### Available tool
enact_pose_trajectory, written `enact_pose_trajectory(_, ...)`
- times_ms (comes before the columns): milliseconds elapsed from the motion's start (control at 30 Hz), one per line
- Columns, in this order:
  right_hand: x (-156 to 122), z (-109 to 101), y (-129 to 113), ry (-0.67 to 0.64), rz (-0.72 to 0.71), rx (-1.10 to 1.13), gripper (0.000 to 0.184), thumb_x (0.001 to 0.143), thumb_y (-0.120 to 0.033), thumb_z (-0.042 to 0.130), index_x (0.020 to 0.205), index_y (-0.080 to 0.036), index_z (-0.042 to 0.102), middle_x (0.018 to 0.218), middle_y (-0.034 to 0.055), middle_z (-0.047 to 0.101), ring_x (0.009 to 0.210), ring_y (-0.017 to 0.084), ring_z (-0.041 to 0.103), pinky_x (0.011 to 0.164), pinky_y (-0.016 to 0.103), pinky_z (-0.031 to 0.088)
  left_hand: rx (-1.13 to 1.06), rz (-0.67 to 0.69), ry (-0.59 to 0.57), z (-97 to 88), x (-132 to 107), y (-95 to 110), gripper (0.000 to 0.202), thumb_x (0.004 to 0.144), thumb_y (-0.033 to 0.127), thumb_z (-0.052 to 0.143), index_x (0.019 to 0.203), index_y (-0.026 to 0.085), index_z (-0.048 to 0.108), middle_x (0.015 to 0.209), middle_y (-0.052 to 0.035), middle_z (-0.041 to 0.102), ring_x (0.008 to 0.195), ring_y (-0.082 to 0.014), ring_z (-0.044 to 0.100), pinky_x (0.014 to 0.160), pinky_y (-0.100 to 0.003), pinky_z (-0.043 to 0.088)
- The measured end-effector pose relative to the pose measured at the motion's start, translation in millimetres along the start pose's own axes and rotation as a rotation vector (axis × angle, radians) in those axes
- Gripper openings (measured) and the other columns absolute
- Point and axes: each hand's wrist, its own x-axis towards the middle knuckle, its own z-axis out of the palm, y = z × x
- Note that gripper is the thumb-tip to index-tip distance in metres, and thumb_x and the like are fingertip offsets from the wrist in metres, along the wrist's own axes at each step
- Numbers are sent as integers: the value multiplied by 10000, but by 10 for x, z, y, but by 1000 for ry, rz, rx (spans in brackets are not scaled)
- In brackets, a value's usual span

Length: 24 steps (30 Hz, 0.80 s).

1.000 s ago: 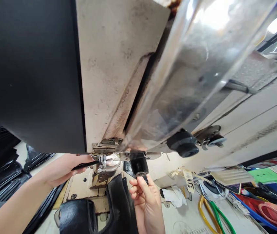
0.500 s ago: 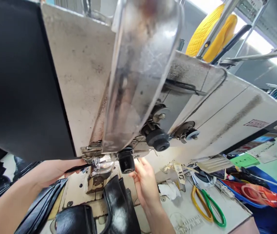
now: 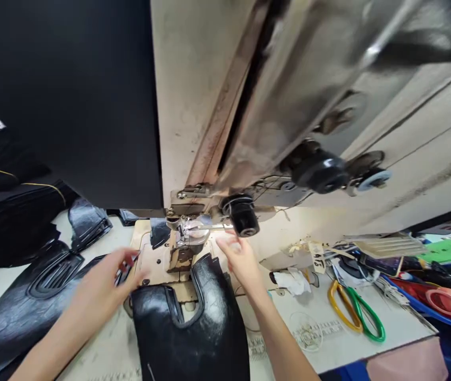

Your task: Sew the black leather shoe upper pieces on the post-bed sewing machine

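Note:
A sewing machine's presser foot (image 3: 186, 233) stands over the pale bed plate (image 3: 154, 264). My left hand (image 3: 108, 283), smeared by motion, is left of the plate with thumb and fingers apart. Dark layered edges show in the gap between them. At the right of the foot, my right hand (image 3: 243, 262) has its fingers loosely curved and apart beside a thin metal rod (image 3: 217, 227). A black knob (image 3: 241, 214) partly hides those fingertips. A shiny black leather-like piece (image 3: 194, 344) with a U-shaped cut-out lies in front of the foot. Behind the foot lies a small black piece (image 3: 159, 233).
Stacked black pieces (image 3: 7, 211) and another shiny black cut-out piece (image 3: 19, 301) cover the left side. Scissors (image 3: 356, 312) with yellow and green handles lie at the right, near a crumpled white scrap (image 3: 292, 280) and a blue tray (image 3: 427, 309). The machine head (image 3: 194, 106) hangs overhead.
The view has shifted down and left. My left hand has come away from the presser foot and the black strip it held there. The black cut-out piece shows more fully.

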Motion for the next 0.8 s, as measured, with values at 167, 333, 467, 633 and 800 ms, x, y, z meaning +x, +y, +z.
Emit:
enact_pose_trajectory(167, -886, -393, 78, -187, 31, -430, 507, 730, -467, 830, 1124, -173, 709, 950, 52, 671, 700, 213, 617, 649, 336, 488, 60, -18, -46, 321, -567, -298, 821, 611, 695, 726, 1229, 170, 599, 1299, -197, 652, 1258, -418, 568, 1116, -546, 386)
enact_pose_trajectory(333, -1202, -202, 141, -275, 80, -907, 728, 808, -439, 730, 1428, -131, 505, 1340, 185, 555, 1147, 406, 643, 881, 484, 531, 136, -76, 0, 452, -445, -293, 615, 714, 754, 585, 1012, 219, 526, 1117, -179, 630, 1122, -431, 605, 975, -564, 445)
enact_pose_trajectory(467, -1160, -97, 76, -214, 137, -969, 600, 847, -376, 710, 1366, -133, 534, 1266, 172, 588, 1125, 401, 651, 857, 510, 536, 151, -100, 6, 378, -333, -186, 512, 706, 752, 605, 797, 272, 452, 915, -112, 591, 921, -436, 628, 816, -548, 435)
enact_pose_trajectory(633, -1207, -83, 210, -18, 3, -715, 485, 779, -240, 710, 1244, -220, 576, 1209, 123, 654, 1169, 375, 624, 887, 469, 522, -43, -168, 15, 383, -417, -109, 550, 683, 712, 698, 880, 280, 420, 740, -26, 638, 720, -335, 652, 732, -483, 470)
enact_pose_trajectory(800, -1180, -138, 313, 67, 74, 65, 433, 716, -371, 802, 1080, -236, 611, 943, 72, 790, 882, 279, 744, 781, 350, 572, -669, -280, -45, 470, -635, 161, 676, 672, 637, 755, 1162, 254, 490, 879, -37, 796, 913, -287, 753, 864, -401, 586)
